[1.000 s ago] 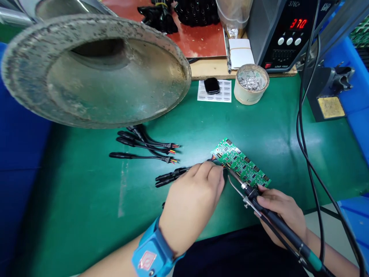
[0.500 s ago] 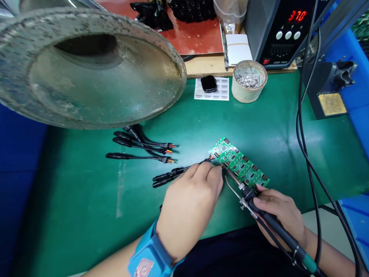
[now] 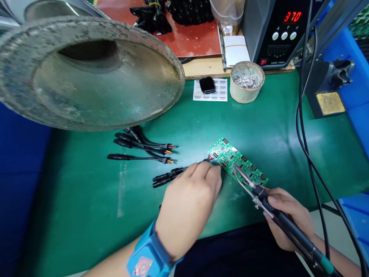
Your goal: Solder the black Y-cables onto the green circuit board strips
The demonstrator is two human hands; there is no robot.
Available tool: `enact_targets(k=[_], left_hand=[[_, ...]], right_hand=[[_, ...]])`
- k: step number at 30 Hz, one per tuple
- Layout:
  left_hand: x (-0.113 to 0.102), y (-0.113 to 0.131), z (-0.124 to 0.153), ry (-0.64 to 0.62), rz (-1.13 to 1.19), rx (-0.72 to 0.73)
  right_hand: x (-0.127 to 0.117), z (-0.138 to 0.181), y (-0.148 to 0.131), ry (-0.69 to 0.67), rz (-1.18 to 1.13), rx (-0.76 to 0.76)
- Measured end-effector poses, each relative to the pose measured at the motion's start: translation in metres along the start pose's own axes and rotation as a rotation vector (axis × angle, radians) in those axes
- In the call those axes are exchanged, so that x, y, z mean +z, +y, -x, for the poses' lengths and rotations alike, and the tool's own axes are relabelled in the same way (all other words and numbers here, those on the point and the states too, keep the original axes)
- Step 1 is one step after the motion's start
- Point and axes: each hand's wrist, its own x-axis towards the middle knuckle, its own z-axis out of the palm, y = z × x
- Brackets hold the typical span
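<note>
A green circuit board [image 3: 238, 159], with several small digit displays along its far edge, lies at a slant on the table. My left hand [image 3: 191, 200] is closed at the board's near left edge, its fingertips pinching a black cable whose end they mostly hide. Another black cable [image 3: 168, 177] passes beside it, its coloured wires [image 3: 210, 157] meeting the board's left end. My right hand [image 3: 291, 213] is wrapped round a soldering iron [image 3: 263, 194] with a thin metal feed tube clamped alongside. The iron's tip is over the middle of the board; whether it touches cannot be seen.
Several loose black cables [image 3: 141, 145] with bared wire ends lie left. A large metal hood [image 3: 115, 96] hangs over the upper left. Behind are a label sheet with a black watch face [image 3: 207, 85], a tub of metal shavings [image 3: 247, 82], a soldering station [image 3: 276, 34] and an iron stand [image 3: 325, 90].
My right hand has drawn the soldering iron back to the right, its tip leaving the spot by my left fingertips. My left hand stays nearly where it was, still closed.
</note>
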Motion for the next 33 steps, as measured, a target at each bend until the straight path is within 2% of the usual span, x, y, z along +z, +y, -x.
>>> enact_targets(k=[3, 5, 8, 10, 12, 14, 16, 19, 20, 22, 24, 28, 30, 33], left_hand=[[-0.003, -0.012, -0.002, 0.004, 0.12, -0.001], [-0.007, -0.022, -0.014, 0.028, 0.198, -0.029], [-0.01, -0.037, -0.046, 0.137, 0.23, -0.084], [-0.01, -0.043, -0.066, 0.172, 0.276, -0.049], [-0.011, -0.05, -0.074, 0.155, 0.293, 0.016], [-0.017, -0.062, -0.065, 0.158, 0.279, 0.036], [-0.023, -0.081, -0.042, 0.187, 0.233, -0.01], [-0.027, -0.117, 0.001, 0.117, 0.127, -0.047], [-0.025, -0.128, 0.014, 0.061, 0.094, -0.027], [-0.016, -0.141, 0.034, 0.044, 0.061, -0.013], [-0.006, -0.145, 0.045, 0.051, 0.044, -0.023], [0.008, -0.136, 0.048, 0.149, -0.049, 0.035], [0.01, -0.132, 0.046, 0.137, -0.009, 0.067], [0.01, -0.133, 0.041, 0.08, 0.116, 0.032]], right_hand=[[0.003, -0.008, -0.004, 0.115, -0.067, -0.074], [0.004, -0.012, -0.007, 0.173, -0.094, -0.078], [0.005, -0.014, -0.009, 0.174, -0.092, -0.077], [0.005, -0.013, -0.009, 0.164, -0.059, -0.086], [0.004, -0.01, -0.006, 0.16, -0.028, -0.088], [0.003, -0.005, -0.003, 0.157, -0.011, -0.082], [0.001, -0.001, 0.001, 0.148, -0.001, -0.08], [-0.001, 0.007, 0.007, 0.108, 0.032, -0.089], [-0.002, 0.009, 0.009, 0.092, 0.044, -0.099], [-0.003, 0.01, 0.012, 0.053, 0.061, -0.122], [-0.005, 0.007, 0.013, -0.021, 0.067, -0.133], [-0.015, -0.005, 0.011, -0.176, 0.179, -0.181], [-0.021, -0.009, 0.012, -0.204, 0.278, -0.229], [-0.027, -0.01, 0.019, -0.249, 0.389, -0.275]])
